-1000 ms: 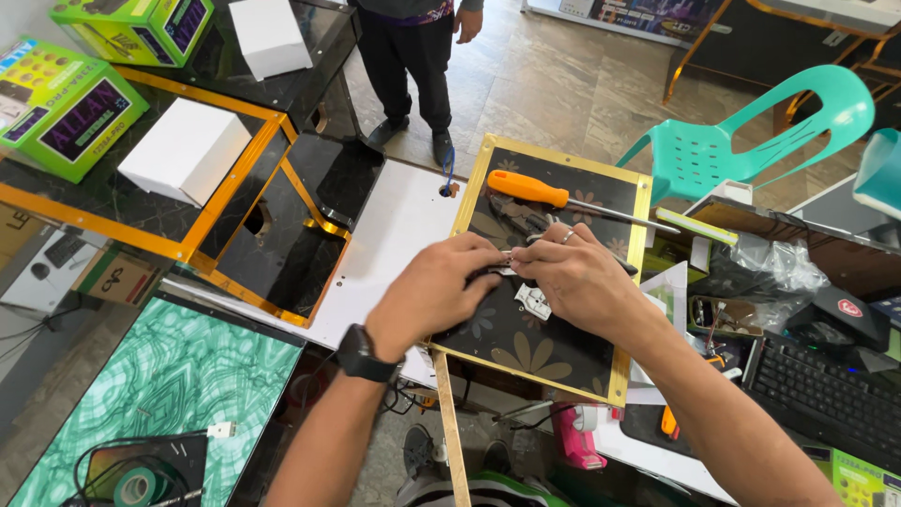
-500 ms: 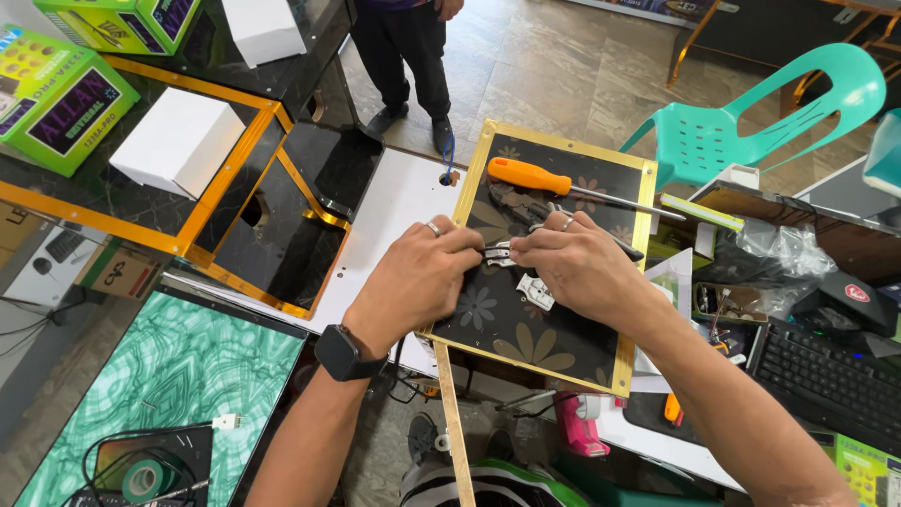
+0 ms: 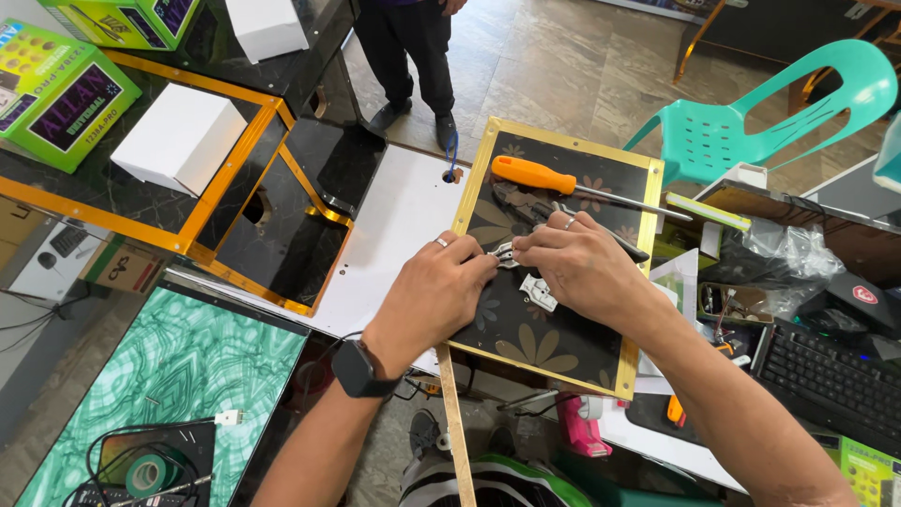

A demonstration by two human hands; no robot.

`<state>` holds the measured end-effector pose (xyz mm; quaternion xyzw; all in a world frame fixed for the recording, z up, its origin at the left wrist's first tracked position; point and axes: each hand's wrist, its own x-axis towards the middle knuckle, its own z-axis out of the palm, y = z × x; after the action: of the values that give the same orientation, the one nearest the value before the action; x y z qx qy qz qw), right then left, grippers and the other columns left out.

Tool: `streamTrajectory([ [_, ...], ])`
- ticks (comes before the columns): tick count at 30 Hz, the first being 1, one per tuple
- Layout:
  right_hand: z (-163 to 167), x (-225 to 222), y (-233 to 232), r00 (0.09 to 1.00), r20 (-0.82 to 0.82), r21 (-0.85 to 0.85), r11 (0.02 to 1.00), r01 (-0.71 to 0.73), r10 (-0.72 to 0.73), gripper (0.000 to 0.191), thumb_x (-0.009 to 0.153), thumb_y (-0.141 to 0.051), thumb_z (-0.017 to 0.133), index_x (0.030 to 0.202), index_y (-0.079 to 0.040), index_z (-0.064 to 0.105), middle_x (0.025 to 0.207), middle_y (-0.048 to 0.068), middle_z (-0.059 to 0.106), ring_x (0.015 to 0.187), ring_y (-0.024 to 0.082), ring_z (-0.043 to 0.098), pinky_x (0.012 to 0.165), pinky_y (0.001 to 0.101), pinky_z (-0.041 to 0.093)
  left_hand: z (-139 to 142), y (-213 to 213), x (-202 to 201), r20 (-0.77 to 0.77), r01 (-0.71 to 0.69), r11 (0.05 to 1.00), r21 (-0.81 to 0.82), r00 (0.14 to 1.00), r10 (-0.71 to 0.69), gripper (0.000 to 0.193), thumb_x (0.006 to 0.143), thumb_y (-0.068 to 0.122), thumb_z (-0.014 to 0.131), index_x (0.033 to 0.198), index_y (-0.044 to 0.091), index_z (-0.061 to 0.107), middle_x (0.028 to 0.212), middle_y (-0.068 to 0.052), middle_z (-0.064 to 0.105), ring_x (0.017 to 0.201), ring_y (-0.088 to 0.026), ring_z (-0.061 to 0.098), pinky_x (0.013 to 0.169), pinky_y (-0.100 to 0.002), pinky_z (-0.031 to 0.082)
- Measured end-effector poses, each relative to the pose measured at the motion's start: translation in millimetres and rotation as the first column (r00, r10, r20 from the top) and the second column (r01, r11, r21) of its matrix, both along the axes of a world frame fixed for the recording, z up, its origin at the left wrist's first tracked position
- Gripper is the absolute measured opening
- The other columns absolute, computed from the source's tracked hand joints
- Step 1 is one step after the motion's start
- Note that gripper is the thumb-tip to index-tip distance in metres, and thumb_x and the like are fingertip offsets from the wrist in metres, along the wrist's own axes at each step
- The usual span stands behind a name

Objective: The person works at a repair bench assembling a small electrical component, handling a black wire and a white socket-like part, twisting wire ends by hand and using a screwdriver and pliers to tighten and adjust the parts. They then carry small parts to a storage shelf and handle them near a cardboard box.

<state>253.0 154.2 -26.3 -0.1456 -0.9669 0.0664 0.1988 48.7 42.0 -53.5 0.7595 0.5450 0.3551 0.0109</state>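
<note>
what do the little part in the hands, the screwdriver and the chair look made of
Small part: likely bare metal, silvery and shiny. Screwdriver: orange handle looks like smooth plastic, shaft grey steel with a dull gleam. Chair: moulded plastic, uniform teal, slotted back.

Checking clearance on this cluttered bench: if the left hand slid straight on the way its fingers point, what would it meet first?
The left hand points rightward, so it would likely meet the small silver metal hinge piece at its fingertips at once, then the right hand holding it from the opposite side.
</note>
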Motion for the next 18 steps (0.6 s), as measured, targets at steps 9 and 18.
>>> streamTrajectory([
  [9,0,0,6,0.994,-0.054,-0.337,0.939,0.076,-0.099,0.018,0.092,-0.002,0.069,0.108,-0.006,0.076,0.089,0.005,0.073,0.085,0.025,0.064,0.081,0.0402,0.049,6,1,18,-0.231,-0.181,0.983,0.036,0.956,0.184,0.016,0.083,0.008,0.063,0.096,0.013,0.072,0.087,-0.003,0.060,0.094,-0.024,0.063,0.079,-0.040,0.043],
  [18,15,-3,2,0.998,0.050,-0.261,0.965,0.037,-0.025,0.020,0.085,-0.004,0.068,0.102,-0.004,0.079,0.103,0.013,0.068,0.098,0.032,0.063,0.087,0.0422,0.049,11,-13,23,-0.413,-0.143,0.982,0.127,0.892,0.184,0.031,0.084,0.011,0.061,0.111,0.003,0.072,0.097,-0.004,0.059,0.100,-0.023,0.057,0.081,-0.036,0.043],
])
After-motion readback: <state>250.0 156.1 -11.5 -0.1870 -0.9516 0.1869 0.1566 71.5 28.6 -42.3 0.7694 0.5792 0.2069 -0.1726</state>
